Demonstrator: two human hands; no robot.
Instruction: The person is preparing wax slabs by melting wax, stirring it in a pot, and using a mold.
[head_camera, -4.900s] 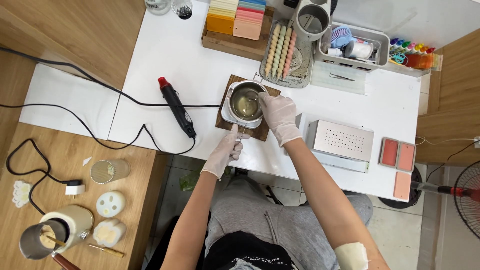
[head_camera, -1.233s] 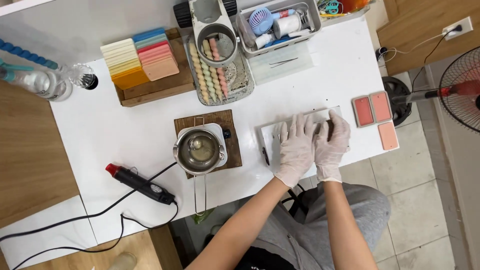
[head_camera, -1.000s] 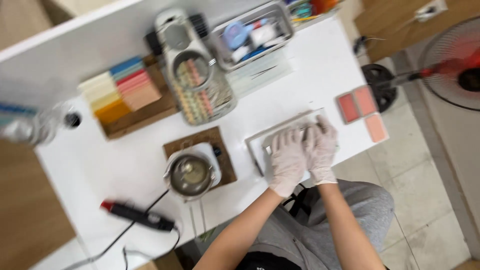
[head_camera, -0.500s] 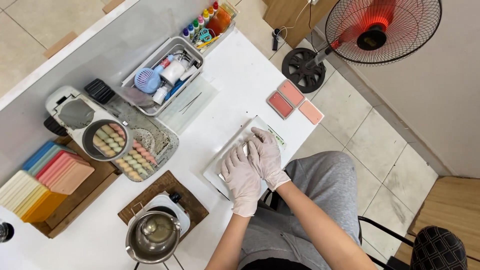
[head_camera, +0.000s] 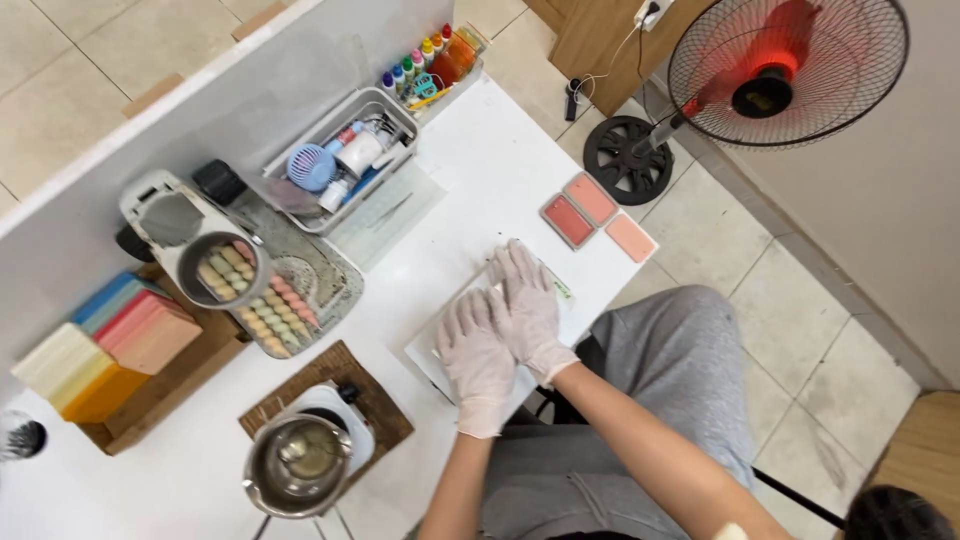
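Observation:
Both my hands wear white gloves and lie flat, palms down, on a white rectangular mould (head_camera: 430, 350) near the front edge of the white table (head_camera: 480, 190). My left hand (head_camera: 478, 352) covers the mould's near part. My right hand (head_camera: 527, 306) lies beside it, fingers spread toward the far end. Neither hand grips anything. To the left a steel pot (head_camera: 298, 463) with clear liquid sits on a small white hotplate (head_camera: 355, 425) over a brown mat (head_camera: 385, 415).
Three pink rectangular blocks (head_camera: 598, 214) lie at the table's right corner. A metal tray (head_camera: 300, 300) holds pastel beads and a white machine (head_camera: 190, 235). A grey basket (head_camera: 345, 165), small colour bottles (head_camera: 425, 55) and a wooden box of coloured bars (head_camera: 100, 355) stand behind. A fan (head_camera: 780, 70) stands on the floor.
My right hand left the pot and my left hand the table; both now press on the white mould. The view has swung round, bringing the fan and floor in.

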